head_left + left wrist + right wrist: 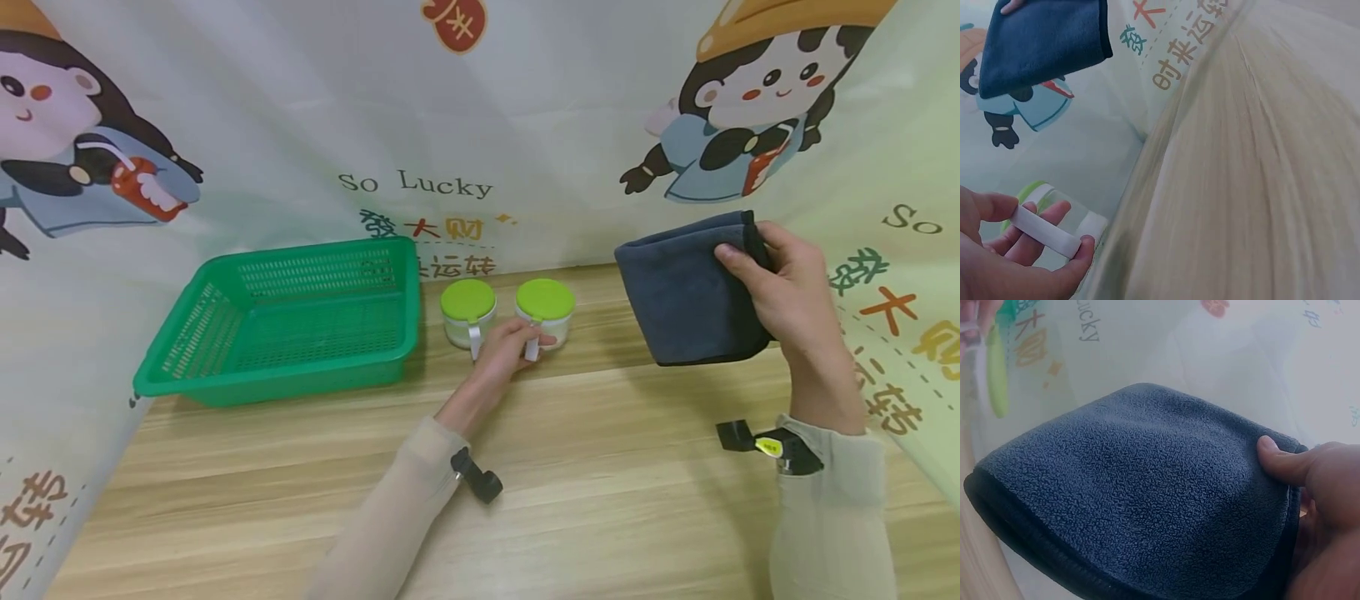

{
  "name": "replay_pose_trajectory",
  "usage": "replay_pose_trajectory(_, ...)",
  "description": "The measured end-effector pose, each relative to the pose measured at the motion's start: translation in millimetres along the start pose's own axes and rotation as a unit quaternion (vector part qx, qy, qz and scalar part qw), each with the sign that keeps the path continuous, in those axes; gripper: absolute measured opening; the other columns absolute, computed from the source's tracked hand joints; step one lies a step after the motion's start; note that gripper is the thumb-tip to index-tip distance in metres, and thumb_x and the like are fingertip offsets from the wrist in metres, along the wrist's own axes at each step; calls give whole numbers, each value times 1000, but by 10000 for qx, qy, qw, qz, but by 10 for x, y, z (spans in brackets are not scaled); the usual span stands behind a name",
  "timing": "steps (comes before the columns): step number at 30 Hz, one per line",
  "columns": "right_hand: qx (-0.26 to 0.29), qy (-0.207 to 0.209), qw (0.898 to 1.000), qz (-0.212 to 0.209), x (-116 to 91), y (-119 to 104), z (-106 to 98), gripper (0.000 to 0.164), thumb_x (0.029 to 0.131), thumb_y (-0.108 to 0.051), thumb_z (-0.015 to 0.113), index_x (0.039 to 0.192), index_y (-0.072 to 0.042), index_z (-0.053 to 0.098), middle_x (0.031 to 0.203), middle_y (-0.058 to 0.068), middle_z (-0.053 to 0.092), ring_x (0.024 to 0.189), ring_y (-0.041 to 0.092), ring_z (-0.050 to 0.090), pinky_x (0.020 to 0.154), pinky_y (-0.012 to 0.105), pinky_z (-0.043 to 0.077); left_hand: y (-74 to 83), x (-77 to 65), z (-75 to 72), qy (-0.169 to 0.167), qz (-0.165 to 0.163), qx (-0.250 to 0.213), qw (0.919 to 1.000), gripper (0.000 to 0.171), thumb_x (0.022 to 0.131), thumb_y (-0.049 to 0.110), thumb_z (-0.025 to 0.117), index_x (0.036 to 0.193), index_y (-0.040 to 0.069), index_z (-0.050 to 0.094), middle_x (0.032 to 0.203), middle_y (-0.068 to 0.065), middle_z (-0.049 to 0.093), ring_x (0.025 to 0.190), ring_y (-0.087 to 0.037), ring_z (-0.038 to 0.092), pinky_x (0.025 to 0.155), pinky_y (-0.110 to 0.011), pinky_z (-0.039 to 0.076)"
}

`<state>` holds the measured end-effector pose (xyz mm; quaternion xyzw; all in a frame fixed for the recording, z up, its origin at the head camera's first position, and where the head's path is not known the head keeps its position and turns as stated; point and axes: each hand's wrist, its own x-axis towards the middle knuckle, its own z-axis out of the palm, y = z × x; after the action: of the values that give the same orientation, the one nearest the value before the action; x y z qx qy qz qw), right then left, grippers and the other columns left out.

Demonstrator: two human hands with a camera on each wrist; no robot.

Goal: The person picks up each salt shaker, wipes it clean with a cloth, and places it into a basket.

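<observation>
Two clear jars with lime-green lids and white handles stand side by side by the back wall. My left hand [504, 354] curls its fingers round the handle of the right-hand jar [546, 302]; in the left wrist view, the white handle [1047, 232] lies between thumb and fingers. The left-hand jar [468, 302] stands just beside that hand. Off to the right, my right hand [797, 287] pinches a folded dark grey-blue cloth [690, 292] by its right edge, thumb in front, and holds it above the table. Its fleecy surface [1141, 494] fills much of the right wrist view.
A green perforated plastic basket [300, 385] sits left of the jars, its right side close to the left-hand jar. Behind everything rises a printed backdrop [555, 142], which also runs along both sides of the wooden table [585, 467].
</observation>
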<state>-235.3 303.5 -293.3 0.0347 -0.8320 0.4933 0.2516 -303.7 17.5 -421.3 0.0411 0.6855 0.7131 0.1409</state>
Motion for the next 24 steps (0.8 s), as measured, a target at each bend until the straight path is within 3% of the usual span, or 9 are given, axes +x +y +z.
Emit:
replay_pose_trajectory(9,52,-405,9991,-74,-10,-24,76,20,94,-21,62,112,-13,59,86,-17,64,69,-1,66,61,15,54,157,-259,-75,-218,397,-25,9990,21,98,16,48,87,-1,56,108,-15,69,108,-28,61,102,-53,43)
replay_pose_trajectory(13,293,-523,9982,-65,-24,-60,125,14,95,-18,59,108,-14,55,86,-12,64,67,2,67,58,19,55,243,-367,-116,-155,547,66,9984,23,98,17,49,86,-1,56,106,-13,71,109,-36,59,98,-49,47)
replay_pose_trajectory(16,501,-479,9976,-37,-36,-87,166,13,94,-12,58,104,-16,51,85,-8,62,65,3,65,56,19,55,292,-430,-156,-103,618,153,9979,24,98,18,49,85,-1,56,105,-11,71,105,-33,61,92,-42,50)
replay_pose_trajectory(18,630,-500,9967,-87,-38,-96,192,20,92,-7,58,106,-18,48,82,-7,62,62,5,64,53,19,54,326,-466,-179,-99,634,151,9978,24,98,18,49,85,0,55,105,-11,71,100,-27,63,90,-39,50)
replay_pose_trajectory(21,816,-551,9945,-366,-36,-97,240,46,87,2,56,125,-22,48,77,-2,61,57,9,62,47,21,50,385,-518,-207,-94,662,182,9976,23,99,19,49,87,0,56,106,-10,71,95,-18,63,89,-35,50)
replay_pose_trajectory(24,715,-579,9932,-713,-44,-95,296,54,85,5,56,134,-18,53,85,-1,65,63,11,63,48,20,48,447,-566,-229,-88,700,199,9973,24,99,21,49,87,2,55,107,-10,71,97,-16,63,88,-33,49)
